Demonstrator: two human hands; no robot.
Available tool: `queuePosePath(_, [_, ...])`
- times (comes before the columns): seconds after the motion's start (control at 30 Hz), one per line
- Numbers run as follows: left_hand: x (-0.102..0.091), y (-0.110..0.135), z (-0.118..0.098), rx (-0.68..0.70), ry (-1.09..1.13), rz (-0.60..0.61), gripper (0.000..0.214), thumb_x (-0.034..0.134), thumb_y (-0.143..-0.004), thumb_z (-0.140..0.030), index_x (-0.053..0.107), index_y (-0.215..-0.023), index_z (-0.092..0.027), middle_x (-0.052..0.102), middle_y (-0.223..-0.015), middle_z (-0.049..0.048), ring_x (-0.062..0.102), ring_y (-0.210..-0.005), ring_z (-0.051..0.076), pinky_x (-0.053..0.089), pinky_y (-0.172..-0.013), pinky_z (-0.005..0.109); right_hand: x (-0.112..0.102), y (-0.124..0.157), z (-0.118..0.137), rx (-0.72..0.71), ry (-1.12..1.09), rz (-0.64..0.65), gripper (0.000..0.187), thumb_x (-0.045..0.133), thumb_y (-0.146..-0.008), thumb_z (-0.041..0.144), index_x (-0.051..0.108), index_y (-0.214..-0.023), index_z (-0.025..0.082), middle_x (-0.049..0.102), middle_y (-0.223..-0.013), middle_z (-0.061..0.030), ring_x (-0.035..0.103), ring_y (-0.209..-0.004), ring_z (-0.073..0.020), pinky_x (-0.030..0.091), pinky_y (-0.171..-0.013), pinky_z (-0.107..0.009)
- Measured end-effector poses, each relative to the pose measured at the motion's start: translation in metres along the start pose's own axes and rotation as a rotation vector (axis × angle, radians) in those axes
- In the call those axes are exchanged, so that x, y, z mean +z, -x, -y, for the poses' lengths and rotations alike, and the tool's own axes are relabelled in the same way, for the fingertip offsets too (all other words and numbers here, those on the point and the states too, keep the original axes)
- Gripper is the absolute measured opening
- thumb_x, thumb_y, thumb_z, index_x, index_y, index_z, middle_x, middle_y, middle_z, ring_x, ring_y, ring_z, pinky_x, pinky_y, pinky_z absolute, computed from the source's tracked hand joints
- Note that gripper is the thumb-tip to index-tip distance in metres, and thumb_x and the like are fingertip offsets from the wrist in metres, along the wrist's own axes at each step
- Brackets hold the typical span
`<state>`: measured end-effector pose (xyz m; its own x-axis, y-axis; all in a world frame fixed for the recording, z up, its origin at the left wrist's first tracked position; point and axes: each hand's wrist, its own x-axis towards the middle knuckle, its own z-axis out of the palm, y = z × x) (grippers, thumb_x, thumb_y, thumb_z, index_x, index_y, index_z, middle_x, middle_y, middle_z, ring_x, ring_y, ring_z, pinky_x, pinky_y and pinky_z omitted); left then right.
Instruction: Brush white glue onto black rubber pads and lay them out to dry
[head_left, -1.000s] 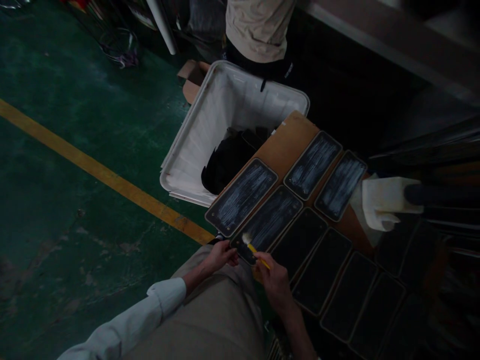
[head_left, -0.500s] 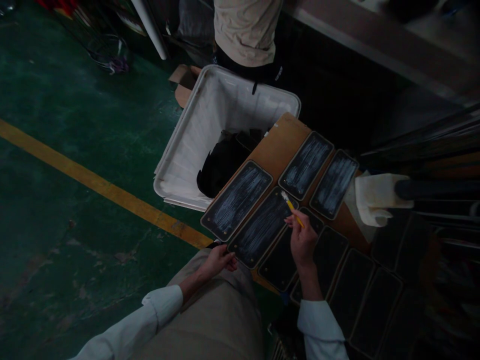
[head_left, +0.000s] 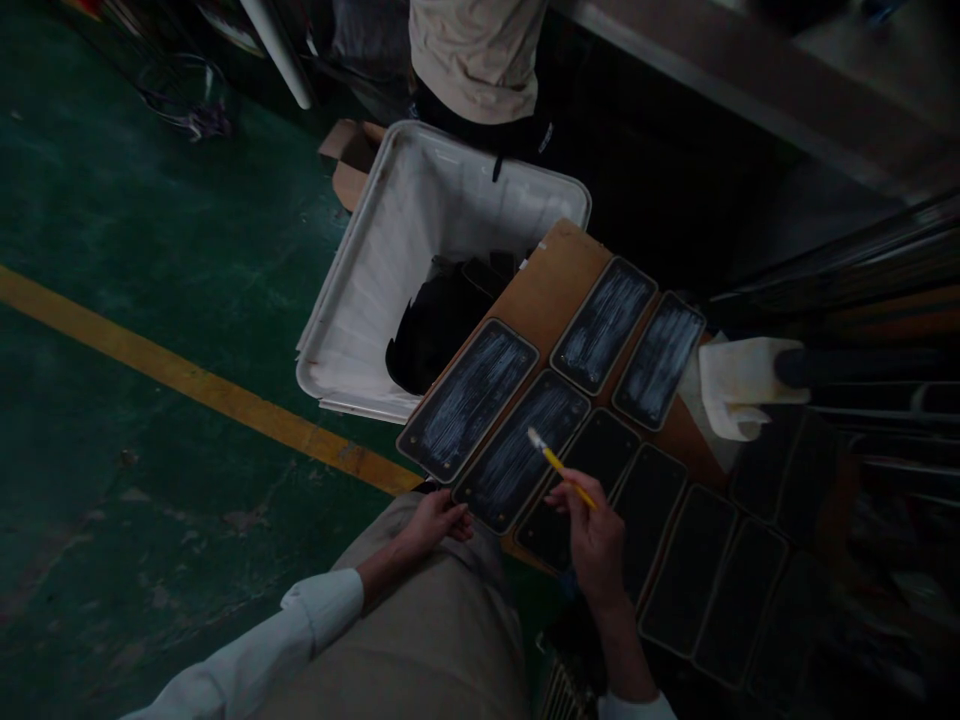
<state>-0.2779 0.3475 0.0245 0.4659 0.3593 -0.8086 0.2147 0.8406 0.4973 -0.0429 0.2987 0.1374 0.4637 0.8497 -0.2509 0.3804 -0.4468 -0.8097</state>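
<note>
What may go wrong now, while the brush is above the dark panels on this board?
1. The brush in the right hand hangs near an unstreaked panel; its white bristles may smear it.
2. The leftmost streaked panel lies at the edge of the board, beside the white bin; a nudge might tip it in.

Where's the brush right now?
Head view, lower centre: the brush is in the right hand, its pale bristles over the second streaked panel from the left, beside the unstreaked dark panels on the brown board.
</note>
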Motion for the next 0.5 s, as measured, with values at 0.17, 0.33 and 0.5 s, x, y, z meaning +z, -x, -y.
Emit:
queuePosePath(0.17, [-0.002,-0.003,0.004,-0.015,0.024,-0.006,0.051,0.079,-0.063,-0.057,0.055,-0.081,-0.016,0.066,-0.065,0.0023,0.068,-0.056,0.019,0.054,-0.053,0.029,0.023,0.028,-0.011,-0.169,0.198,0.088,0.026,0.046,-0.099,0.033,0.067,-0.112,0.024,0.076,-0.1,-0.0053,0.074,-0.089,-0.0192,0.059,-0.079,-0.032])
queuePosePath(0.33, [-0.003,-0.005,0.008,-0.041,0.042,-0.023,0.051,0.081,-0.063,-0.054,0.055,-0.082,-0.015,0.067,-0.066,0.0037,0.069,-0.057,0.018,0.056,-0.056,0.028,0.039,0.079,-0.001,-0.033,0.104,0.176,0.027,0.042,-0.1,0.034,0.066,-0.109,0.026,0.076,-0.091,-0.0023,0.074,-0.08,-0.0167,0.059,-0.071,-0.026])
queuePosePath(0.5, [0.0,-0.001,0.009,-0.003,0.039,-0.033,0.053,0.081,-0.062,-0.058,0.057,-0.082,-0.014,0.068,-0.068,0.0035,0.07,-0.061,0.019,0.056,-0.06,0.029,0.018,0.071,-0.011,0.021,-0.014,0.026,0.028,0.043,-0.099,0.035,0.065,-0.113,0.026,0.074,-0.084,-0.0007,0.072,-0.071,-0.015,0.058,-0.068,-0.024])
